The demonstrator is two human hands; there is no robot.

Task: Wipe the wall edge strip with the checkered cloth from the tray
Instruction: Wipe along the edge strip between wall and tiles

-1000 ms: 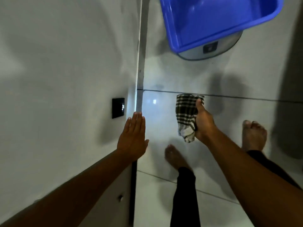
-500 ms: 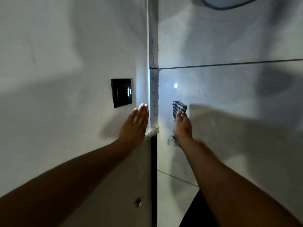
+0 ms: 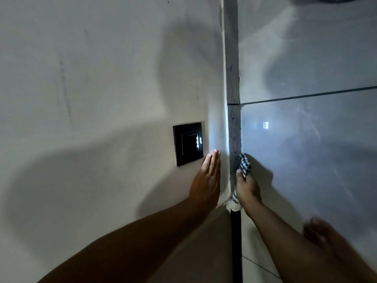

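- The checkered cloth is bunched in the right hand and pressed against the wall edge strip, low on its pale part.
- One end of the cloth sticks up past the fingertips; a paler end hangs out under the wrist, just above the point where the strip turns dark.
- The right hand's fingers are curled closed around the cloth, with the hand's back toward the camera.
- The strip runs up the outer corner of the wall, grey in its upper run and crossed by a thin dark joint line; blue scribbled marks show along it above the cloth.
- The left hand lies flat on the wall just left of the strip, fingers straight and together, holding nothing.
- A black switch plate is set in the wall just up and left of the left fingertips, with small bright glints on its right side.
- To the right of the strip lies the glossy tiled floor, which reflects a small square of light.
- A bare foot stands on the floor at lower right, blurred.
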